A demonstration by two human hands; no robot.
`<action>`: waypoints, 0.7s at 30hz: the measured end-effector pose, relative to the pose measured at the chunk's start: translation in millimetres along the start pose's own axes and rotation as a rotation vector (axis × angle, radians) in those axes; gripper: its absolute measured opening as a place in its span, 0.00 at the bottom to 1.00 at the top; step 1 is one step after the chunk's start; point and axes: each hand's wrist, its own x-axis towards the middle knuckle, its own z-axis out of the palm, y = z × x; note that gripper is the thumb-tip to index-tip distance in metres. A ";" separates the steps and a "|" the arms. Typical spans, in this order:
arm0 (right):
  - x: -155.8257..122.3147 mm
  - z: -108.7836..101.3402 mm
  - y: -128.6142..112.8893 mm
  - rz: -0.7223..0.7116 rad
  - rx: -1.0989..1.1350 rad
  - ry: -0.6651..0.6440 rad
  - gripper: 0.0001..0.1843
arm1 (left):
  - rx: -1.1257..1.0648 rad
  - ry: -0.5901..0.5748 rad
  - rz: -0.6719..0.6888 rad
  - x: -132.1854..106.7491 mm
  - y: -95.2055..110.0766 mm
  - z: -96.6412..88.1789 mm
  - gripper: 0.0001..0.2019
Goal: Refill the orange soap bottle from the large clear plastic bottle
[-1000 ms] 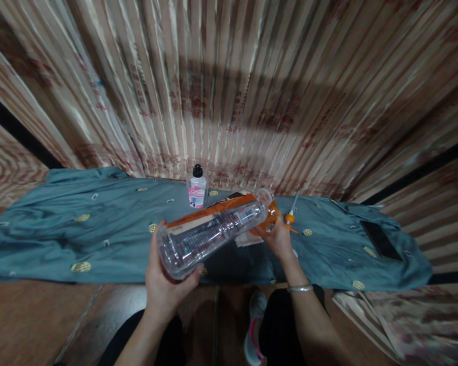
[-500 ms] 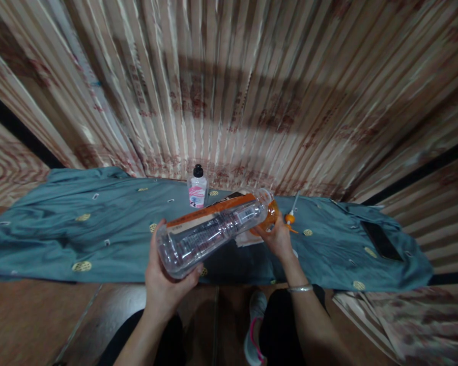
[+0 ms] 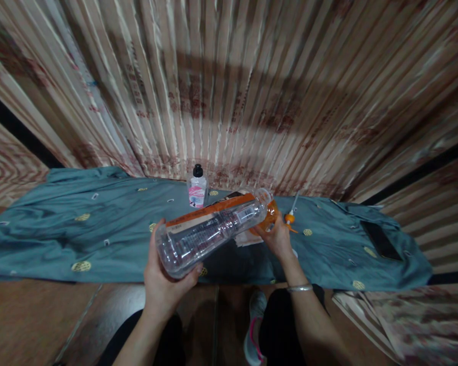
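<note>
A large clear plastic bottle (image 3: 209, 231) with an orange and beige label lies tilted over the cloth, its open neck to the upper right. My left hand (image 3: 168, 284) is wrapped around its base end. At the neck, my right hand (image 3: 278, 238) grips an orange see-through bottle (image 3: 269, 217), partly hidden behind the clear bottle's mouth and my fingers. The two mouths appear close together; whether they touch I cannot tell. Just right of that hand lies an orange pump top (image 3: 289, 218) with a pale tube. Under the bottles shows a whitish paper or tissue (image 3: 249, 239).
A small clear bottle (image 3: 197, 190) with a black cap and pink label stands behind the large bottle. A dark phone (image 3: 380, 240) lies to the right on the green patterned cloth (image 3: 125, 218). Pleated curtains (image 3: 229, 91) hang close behind, and dark bars cross both sides.
Almost nothing differs. Both hands keep their hold, and the bottles stay at nearly the same tilt.
</note>
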 end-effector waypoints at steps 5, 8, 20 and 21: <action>-0.2 0.1 -1.9 0.000 0.003 -0.006 0.54 | -0.040 -0.011 -0.009 -0.8 0.0 0.9 0.56; -0.4 -0.1 -2.7 0.006 -0.005 -0.009 0.53 | -0.043 -0.008 -0.024 -1.7 0.1 1.5 0.56; -0.2 -0.3 -1.4 0.003 0.001 -0.010 0.48 | -0.012 -0.012 0.022 -1.7 -3.2 0.4 0.56; -0.3 -0.3 -1.1 0.004 -0.003 -0.011 0.47 | -0.014 -0.014 0.027 -1.6 -3.2 0.5 0.56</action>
